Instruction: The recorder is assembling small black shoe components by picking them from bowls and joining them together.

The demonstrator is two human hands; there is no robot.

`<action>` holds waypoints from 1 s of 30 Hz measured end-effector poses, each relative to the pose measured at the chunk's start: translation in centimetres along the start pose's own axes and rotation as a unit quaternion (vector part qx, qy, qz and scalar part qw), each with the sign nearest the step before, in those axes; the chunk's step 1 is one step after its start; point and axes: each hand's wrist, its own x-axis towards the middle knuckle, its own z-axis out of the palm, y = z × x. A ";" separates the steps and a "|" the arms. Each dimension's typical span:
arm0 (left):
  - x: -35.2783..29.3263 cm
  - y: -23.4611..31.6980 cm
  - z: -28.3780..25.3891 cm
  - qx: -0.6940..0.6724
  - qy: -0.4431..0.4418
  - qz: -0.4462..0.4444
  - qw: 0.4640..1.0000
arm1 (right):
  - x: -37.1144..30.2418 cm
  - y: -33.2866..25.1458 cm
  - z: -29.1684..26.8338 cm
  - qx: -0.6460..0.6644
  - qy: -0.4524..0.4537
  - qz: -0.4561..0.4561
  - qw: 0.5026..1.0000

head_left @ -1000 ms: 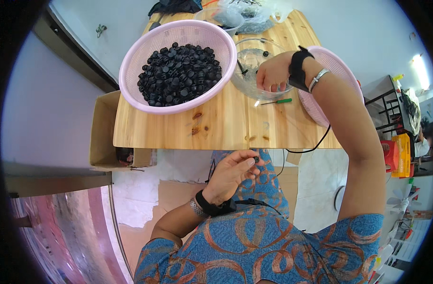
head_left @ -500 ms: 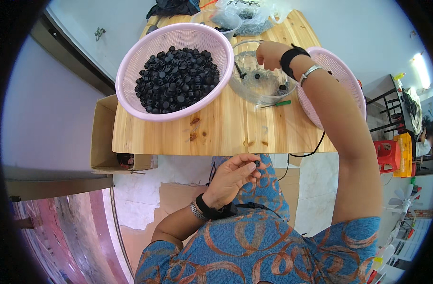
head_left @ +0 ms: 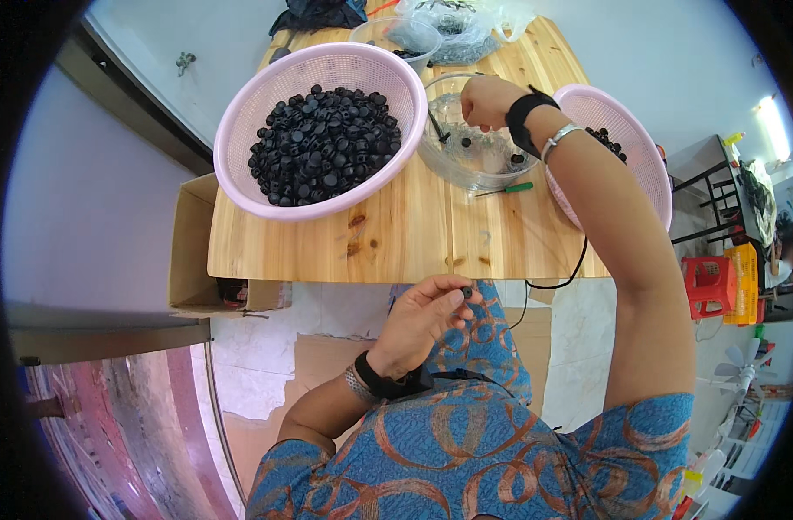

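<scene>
L hand (head_left: 419, 320) pinches blk part (head_left: 466, 292), prob. for fine ctrl. R hand (head_left: 492, 102) curled over bowl (head_left: 451, 172), can't tell if holding; bowl prob. central for reach.

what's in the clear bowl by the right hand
Some small black parts and a thin dark item at the left show inside the clear bowl. The right hand covers part of its far side; whatever lies behind it is hidden.

1. The right hand (head_left: 486, 102) is concealing its fingertips and part of the clear bowl (head_left: 466, 178).
2. The right arm (head_left: 626, 234) is covering part of a pink basket (head_left: 648, 160).
3. The left hand (head_left: 420, 319) is partly hiding a black part (head_left: 466, 292).
4. The top edge is cropping the black cloth (head_left: 318, 15).
</scene>
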 end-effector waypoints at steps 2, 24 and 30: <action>-0.2 0.3 0.1 0.005 0.002 0.018 1.000 | -0.9 0.4 -0.5 0.119 0.018 0.016 0.993; 1.3 0.9 5.9 0.018 -0.011 0.150 0.989 | -21.1 -5.6 11.2 0.766 0.175 -0.181 0.591; 0.7 -0.7 6.9 0.066 -0.021 0.153 0.986 | -23.2 -5.6 12.1 0.729 0.228 -0.162 0.625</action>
